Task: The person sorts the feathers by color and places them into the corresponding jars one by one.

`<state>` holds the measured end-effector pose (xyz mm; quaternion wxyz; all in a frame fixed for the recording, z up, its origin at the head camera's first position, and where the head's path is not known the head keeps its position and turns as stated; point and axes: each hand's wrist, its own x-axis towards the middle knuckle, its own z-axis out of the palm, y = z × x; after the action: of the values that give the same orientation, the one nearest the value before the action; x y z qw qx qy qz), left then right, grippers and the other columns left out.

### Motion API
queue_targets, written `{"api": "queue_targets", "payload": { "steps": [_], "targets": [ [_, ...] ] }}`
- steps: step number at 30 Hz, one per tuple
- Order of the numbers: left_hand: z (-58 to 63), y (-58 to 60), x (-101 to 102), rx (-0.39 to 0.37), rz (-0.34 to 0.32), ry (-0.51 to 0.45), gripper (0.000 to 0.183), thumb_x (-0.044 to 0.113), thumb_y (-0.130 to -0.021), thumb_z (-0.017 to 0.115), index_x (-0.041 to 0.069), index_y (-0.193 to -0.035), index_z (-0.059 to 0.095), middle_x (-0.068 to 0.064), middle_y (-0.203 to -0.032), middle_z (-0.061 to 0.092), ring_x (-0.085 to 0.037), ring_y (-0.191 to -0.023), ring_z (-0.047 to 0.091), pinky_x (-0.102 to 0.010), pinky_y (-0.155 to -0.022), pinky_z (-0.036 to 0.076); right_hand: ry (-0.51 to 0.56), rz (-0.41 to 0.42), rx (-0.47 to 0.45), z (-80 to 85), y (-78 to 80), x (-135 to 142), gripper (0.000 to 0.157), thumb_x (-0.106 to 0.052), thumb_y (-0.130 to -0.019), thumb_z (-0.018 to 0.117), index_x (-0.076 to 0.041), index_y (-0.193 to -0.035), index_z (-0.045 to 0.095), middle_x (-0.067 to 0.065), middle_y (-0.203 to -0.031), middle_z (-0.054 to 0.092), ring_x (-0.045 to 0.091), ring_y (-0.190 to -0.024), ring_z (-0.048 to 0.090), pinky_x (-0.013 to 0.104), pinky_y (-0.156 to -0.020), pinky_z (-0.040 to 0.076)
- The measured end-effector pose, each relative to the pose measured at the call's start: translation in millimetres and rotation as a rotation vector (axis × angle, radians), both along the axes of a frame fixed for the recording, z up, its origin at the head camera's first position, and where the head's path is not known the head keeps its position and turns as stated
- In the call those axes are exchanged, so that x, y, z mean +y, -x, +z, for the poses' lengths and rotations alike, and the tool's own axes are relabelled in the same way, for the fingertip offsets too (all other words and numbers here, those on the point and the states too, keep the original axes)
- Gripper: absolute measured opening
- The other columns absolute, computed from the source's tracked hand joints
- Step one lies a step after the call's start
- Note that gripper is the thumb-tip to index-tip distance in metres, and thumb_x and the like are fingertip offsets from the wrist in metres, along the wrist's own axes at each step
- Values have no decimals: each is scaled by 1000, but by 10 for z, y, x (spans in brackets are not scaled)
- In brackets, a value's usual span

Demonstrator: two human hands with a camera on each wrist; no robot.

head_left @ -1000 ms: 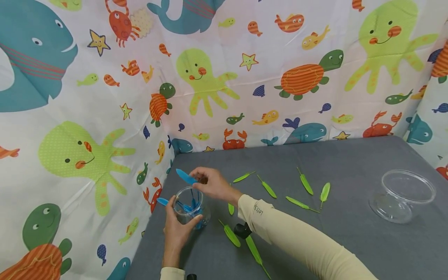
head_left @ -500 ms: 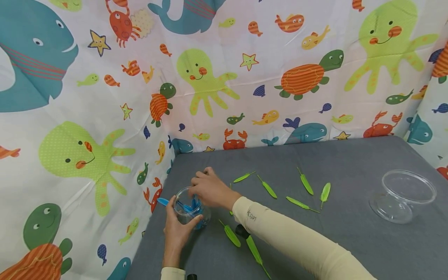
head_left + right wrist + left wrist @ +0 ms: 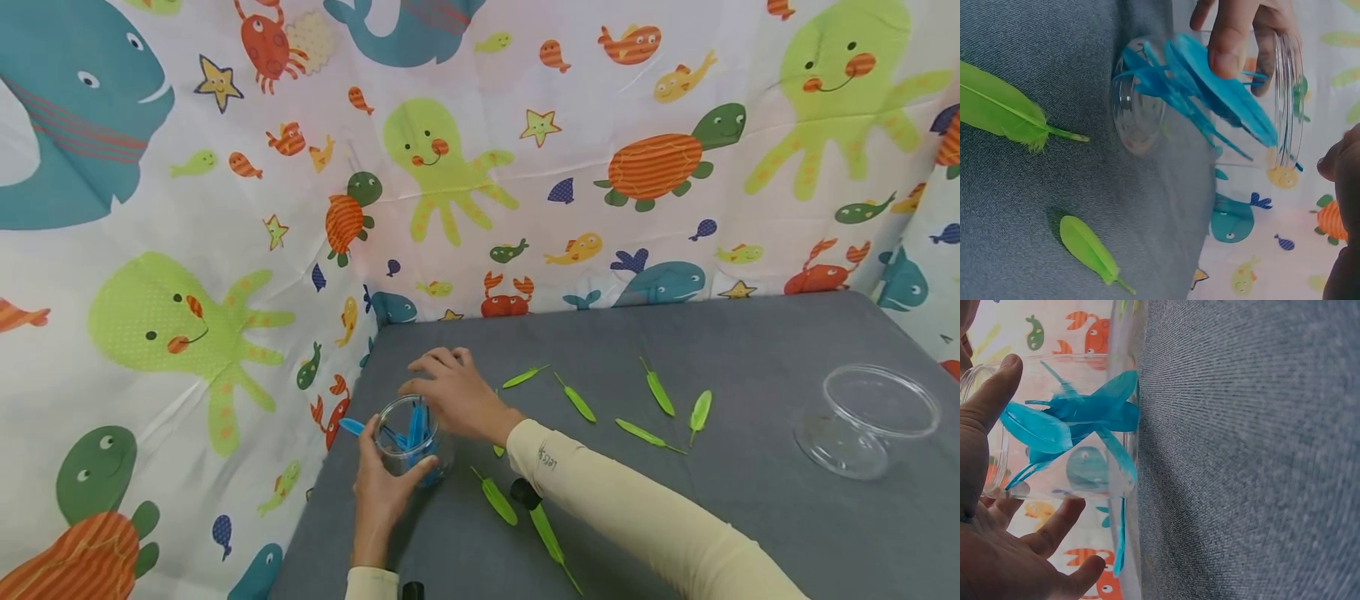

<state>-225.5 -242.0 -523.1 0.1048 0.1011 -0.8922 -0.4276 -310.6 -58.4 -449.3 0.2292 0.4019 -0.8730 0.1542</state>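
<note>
My left hand [image 3: 382, 492] holds a clear round jar [image 3: 1088, 475] upright on the table, thumb on the near side and fingers round the other. Inside the jar, several blue feathers [image 3: 416, 429] lean at different angles, all below or close to the rim. Another blue feather [image 3: 351, 426] lies on the table outside the jar, just past the left fingers. My right hand [image 3: 461, 396] is beside and above the rim with loosely bent fingers. No feather shows in its grasp, though the right wrist view catches only part of that hand.
Several green feathers [image 3: 577, 402] lie scattered on the grey table [image 3: 720, 533], some close under the right forearm. A clear footed bowl [image 3: 881, 367] stands at the far right. A sea-animal curtain [image 3: 480, 75] rises behind and at the left of the table.
A second ago my right hand pinched a blue feather above the jar. It went down to the rim, the feather went in, and the fingers have let go. The left hand stayed put.
</note>
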Motion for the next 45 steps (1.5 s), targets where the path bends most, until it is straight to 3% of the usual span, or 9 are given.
{"api": "queue_targets", "payload": {
  "steps": [9,15,21,25,35,40,45],
  "targets": [
    [7,-54,-25,17,18,28,113,43,-73,92,29,-160,22,-10,-163,37,-46,-141,46,-81,-106,20,276,-23,-96,-113,134,27,47,-12,-97,68,-26,-141,60,3,-138,61,27,-126,52,52,-98,39],
    [11,-105,-49,5,51,43,113,46,-72,92,31,-159,23,-9,-163,39,-46,-140,47,-82,-104,24,332,-82,-218,-215,221,-27,51,-20,-98,70,-25,-147,55,4,-136,63,28,-124,54,52,-98,40],
    [20,-146,-91,15,54,30,112,42,-72,93,31,-159,23,-9,-164,38,-46,-141,46,-80,-107,17,308,-93,-340,-312,264,-99,52,-26,-98,70,-23,-147,55,5,-140,62,29,-127,53,54,-101,39],
    [21,-191,-114,21,62,31,112,41,-71,94,30,-159,24,-9,-162,40,-45,-140,47,-80,-106,19,276,-85,-397,-381,274,-167,50,-29,-97,71,-23,-144,57,5,-140,62,30,-125,53,52,-99,39],
    [19,-324,-244,1,99,3,112,41,-69,95,34,-158,26,-6,-161,40,-43,-143,43,-79,-107,16,143,-57,-476,-500,205,-425,38,-30,-96,72,-24,-134,66,5,-135,64,29,-123,54,53,-102,40],
    [19,-363,-309,-16,137,12,112,44,-70,94,34,-158,25,-10,-161,40,-44,-142,43,-79,-106,18,82,-27,-476,-527,210,-566,33,-26,-98,70,-25,-131,68,3,-132,65,27,-121,54,51,-101,41],
    [30,-382,-357,-27,158,9,113,44,-69,94,33,-158,25,-10,-162,38,-45,-143,41,-80,-106,19,-56,11,-402,-563,292,-705,30,-25,-100,66,-29,-130,70,1,-127,66,23,-117,54,46,-101,45]
  ]
}}
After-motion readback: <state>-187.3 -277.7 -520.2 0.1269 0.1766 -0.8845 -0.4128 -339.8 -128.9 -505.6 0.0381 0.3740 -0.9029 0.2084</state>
